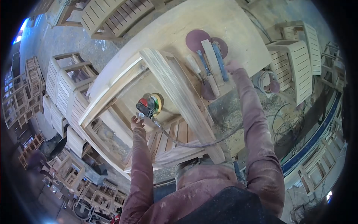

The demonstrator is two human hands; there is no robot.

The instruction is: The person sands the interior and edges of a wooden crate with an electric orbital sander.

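Observation:
My left hand (137, 122) is at the near side of an air sander (147, 106) with a hose fitting. Its fingers are apart, and no grip on the sander shows. The sander rests inside a wooden chair frame (164, 71) lying on the work table (156, 37). My right hand (234, 67) is low over the table beside a long blue tool (220, 61); its fingers are too blurred to read. Next to that tool lie a pale wooden strip (211, 56), a chisel-like tool with a blue handle (203, 61) and purple sanding discs (197, 39).
A dark air hose (190, 145) runs from the sander across the frame towards the right. Slatted wooden chairs stand at the left (61, 86) and right (294, 67). A roll (264, 81) hangs by the table's right edge. Another person (37, 160) is at far left.

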